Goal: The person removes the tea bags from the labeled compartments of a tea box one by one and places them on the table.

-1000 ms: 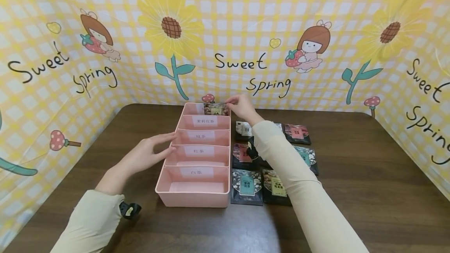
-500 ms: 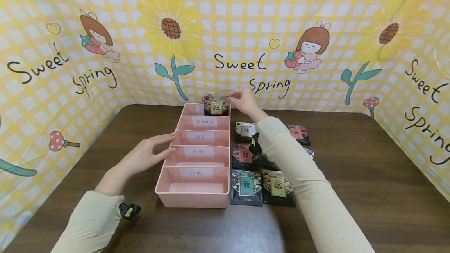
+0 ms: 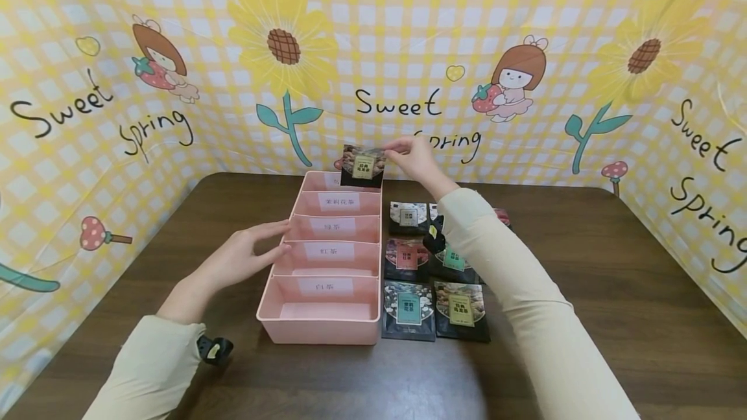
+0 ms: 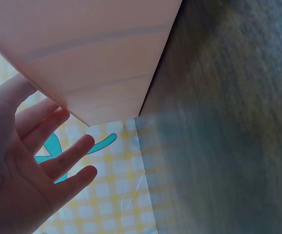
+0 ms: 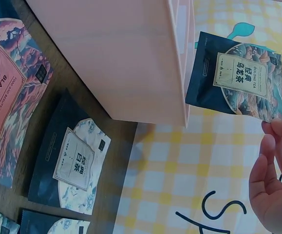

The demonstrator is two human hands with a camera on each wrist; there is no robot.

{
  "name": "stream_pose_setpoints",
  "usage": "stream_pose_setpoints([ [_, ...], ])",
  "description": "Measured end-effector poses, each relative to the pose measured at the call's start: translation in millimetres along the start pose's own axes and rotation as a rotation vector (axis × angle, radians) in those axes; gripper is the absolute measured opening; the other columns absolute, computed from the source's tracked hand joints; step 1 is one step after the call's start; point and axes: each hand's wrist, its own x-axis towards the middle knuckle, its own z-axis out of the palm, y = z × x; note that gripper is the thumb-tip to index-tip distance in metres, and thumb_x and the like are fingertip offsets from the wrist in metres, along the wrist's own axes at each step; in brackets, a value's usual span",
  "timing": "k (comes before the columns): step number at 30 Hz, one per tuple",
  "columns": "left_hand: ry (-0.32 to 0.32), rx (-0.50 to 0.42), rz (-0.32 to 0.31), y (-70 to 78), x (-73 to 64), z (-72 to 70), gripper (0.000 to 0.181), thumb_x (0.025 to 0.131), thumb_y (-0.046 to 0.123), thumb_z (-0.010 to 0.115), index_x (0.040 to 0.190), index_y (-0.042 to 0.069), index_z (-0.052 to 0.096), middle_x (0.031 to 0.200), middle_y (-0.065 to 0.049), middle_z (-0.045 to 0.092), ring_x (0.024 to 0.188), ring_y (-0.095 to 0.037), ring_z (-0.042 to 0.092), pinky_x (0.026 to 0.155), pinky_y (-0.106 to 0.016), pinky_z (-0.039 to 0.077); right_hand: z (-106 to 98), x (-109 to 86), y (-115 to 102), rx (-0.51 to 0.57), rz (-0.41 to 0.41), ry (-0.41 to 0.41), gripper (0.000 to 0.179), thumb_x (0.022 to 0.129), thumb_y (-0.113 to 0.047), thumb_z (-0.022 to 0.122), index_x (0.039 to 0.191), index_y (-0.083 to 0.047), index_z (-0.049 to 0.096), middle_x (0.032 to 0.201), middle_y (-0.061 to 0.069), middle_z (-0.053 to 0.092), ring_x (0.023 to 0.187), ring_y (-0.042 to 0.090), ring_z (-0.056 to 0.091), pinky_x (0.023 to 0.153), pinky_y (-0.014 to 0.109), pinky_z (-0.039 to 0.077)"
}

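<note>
My right hand [image 3: 419, 164] pinches the upper right corner of a dark oolong tea sachet [image 3: 363, 166] with a yellow-green label. The sachet stands upright at the farthest compartment of the pink divided box [image 3: 321, 331], mostly above its rim. In the right wrist view, the oolong tea packet [image 5: 240, 78] hangs from the fingertips, its bottom end beside the box's rim. On the box's left side, my left hand [image 3: 236, 255] touches the rim with loosely extended fingers. The left wrist view shows that hand [image 4: 33, 156] spread, some fingertips at the rim.
Right of the box, several tea sachets lie in rows, including a white-labelled one [image 3: 408, 217], a black tea one [image 3: 406, 256], a teal-labelled one [image 3: 408, 310] and another oolong one [image 3: 463, 311]. My right sleeve hides some. A patterned cloth [image 3: 373, 31] rises behind the table [image 3: 583, 316].
The oolong tea sachet has risen from inside the farthest compartment to mostly above its rim, pinched by my right hand. My left hand has stayed at the box's rim.
</note>
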Motion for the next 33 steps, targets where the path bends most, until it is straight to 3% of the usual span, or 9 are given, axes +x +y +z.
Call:
stream_pose_setpoints([
  [20,-0.012,0.006,-0.01,-0.5,0.5,0.3,0.049,0.092,0.028,0.058,0.135,0.005,0.049,0.138,-0.019,0.049,0.129,-0.039,0.044,0.105,-0.056,0.036,-17,-12.5,1,-0.032,0.028,0.004,0.02,0.09,-0.018,0.062,0.106,-0.008,0.07,0.115,0.009,0.067,0.1,0.022,0.063,0.084,0.034,0.052],
  [27,-0.013,0.009,-0.009,-0.1,0.2,0.2,0.049,0.093,0.028,0.058,0.135,0.005,0.049,0.138,-0.019,0.049,0.13,-0.039,0.043,0.105,-0.056,0.036,-24,-17.5,6,-0.006,-0.022,-0.005,0.021,0.09,-0.012,0.06,0.106,-0.003,0.07,0.112,0.015,0.068,0.096,0.026,0.064,0.073,0.027,0.051],
  [33,-0.012,0.012,0.0,-0.6,0.7,0.4,0.049,0.092,0.027,0.058,0.134,0.004,0.05,0.138,-0.019,0.05,0.129,-0.039,0.044,0.104,-0.055,0.037,-33,-24.8,7,-0.01,-0.009,-0.01,0.022,0.09,-0.015,0.06,0.107,-0.005,0.07,0.113,0.013,0.067,0.093,0.024,0.062,0.066,0.022,0.048],
])
